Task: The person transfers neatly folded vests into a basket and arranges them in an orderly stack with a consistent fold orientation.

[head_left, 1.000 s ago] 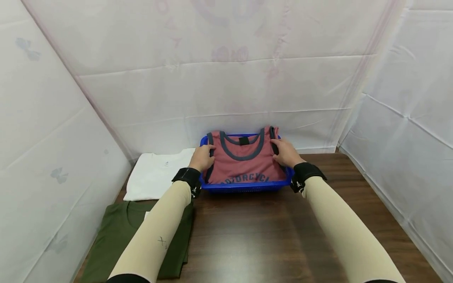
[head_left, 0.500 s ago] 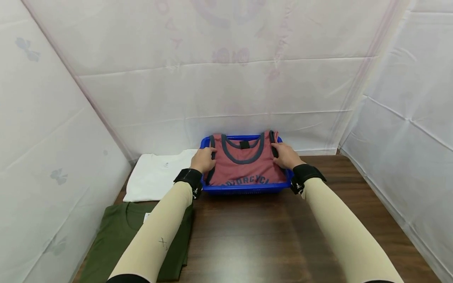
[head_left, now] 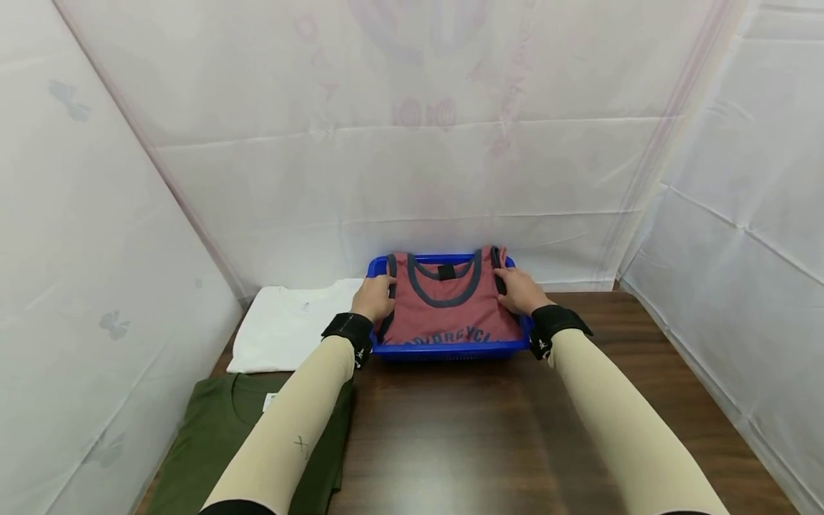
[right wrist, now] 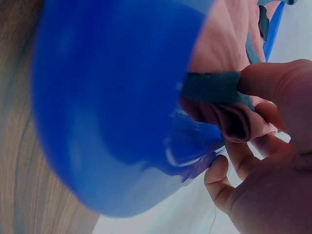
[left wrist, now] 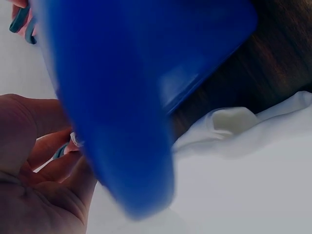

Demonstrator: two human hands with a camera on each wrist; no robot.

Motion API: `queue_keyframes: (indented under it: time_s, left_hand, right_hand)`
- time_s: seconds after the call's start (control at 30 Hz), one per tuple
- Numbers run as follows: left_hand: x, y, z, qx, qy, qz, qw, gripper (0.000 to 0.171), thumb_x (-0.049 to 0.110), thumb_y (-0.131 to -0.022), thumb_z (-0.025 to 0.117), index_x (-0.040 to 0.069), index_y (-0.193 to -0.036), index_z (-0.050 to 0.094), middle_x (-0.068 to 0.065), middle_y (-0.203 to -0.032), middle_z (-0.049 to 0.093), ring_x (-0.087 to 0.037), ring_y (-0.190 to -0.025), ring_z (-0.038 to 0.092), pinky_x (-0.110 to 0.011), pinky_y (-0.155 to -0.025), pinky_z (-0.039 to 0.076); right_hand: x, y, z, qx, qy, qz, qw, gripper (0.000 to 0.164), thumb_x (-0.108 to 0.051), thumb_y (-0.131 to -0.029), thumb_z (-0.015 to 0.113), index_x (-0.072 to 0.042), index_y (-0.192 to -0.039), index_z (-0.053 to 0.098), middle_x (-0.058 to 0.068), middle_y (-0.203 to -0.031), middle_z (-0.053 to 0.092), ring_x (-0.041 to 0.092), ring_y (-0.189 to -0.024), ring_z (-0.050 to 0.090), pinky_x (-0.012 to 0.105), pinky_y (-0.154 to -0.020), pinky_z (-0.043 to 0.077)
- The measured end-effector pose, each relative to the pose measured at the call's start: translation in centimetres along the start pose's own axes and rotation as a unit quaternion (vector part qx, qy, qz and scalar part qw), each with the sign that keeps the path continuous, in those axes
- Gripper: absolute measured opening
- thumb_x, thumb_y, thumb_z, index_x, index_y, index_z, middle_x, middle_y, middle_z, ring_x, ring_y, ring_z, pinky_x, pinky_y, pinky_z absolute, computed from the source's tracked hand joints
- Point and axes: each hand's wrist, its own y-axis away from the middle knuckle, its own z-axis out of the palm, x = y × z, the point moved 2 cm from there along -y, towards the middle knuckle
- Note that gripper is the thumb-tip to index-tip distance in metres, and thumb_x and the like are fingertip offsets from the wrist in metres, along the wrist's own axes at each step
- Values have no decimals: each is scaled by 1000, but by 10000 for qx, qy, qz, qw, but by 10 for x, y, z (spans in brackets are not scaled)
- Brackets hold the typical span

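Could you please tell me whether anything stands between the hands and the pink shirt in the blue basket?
Nothing visible does: the right hand pinches one side of the pink shirt and the left hand touches the other, both reaching over the rim of the blue basket.

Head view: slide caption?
Left hand and right hand hold pink shirt in blue basket; white shirt and green shirt nearby.

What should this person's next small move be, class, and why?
Probably ease the shoulders of the pink shirt down into the blue basket: they stick up past its far rim, and the left hand and right hand hold the shirt's two sides.
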Motion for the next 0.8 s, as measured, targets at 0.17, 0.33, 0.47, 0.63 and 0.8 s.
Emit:
queue_keyframes:
  time_s: [0.17,0.33,0.47,0.63,0.8]
  left_hand:
    - [-5,-4,5,45,-20,49,10000,48,2,-85,64,5,-133,60,-16,-134,58,-28,-115,58,-40,-90,51]
    - [-8,-5,2,183,101,361,9991,46,1,-85,66,-3,-131,60,-19,-131,60,-31,-107,62,-41,-89,52]
    - [-10,-2,-1,222,243,644,9974,46,7,-86,70,-4,-130,60,-20,-111,67,-27,-83,63,-37,-73,52]
    - [-17,6,-3,204,659,768,9947,43,10,-89,68,2,-131,61,-14,-74,59,-21,-58,51,-31,-55,41]
    - [-21,17,-10,422,923,1109,9886,40,9,-90,68,3,-128,63,-22,-110,68,-28,-92,69,-39,-77,56]
  right_hand:
    - [0,1,3,-19,25,-63,10000,61,-9,-93,61,3,-147,37,31,-144,40,43,-128,44,59,-98,42]
    - [-2,1,-2,27,102,-330,9994,58,-9,-93,62,9,-143,40,34,-141,42,46,-129,42,56,-103,39]
    - [-3,2,-5,111,133,-468,9988,55,-9,-92,63,10,-140,44,35,-139,43,47,-130,41,55,-106,36]
    - [-4,6,-6,112,169,-580,9981,54,-9,-92,64,11,-139,45,36,-141,40,48,-131,39,56,-107,35]
    - [-1,14,-11,130,35,-682,9976,56,-8,-92,63,10,-141,42,36,-144,36,49,-132,37,56,-106,35]
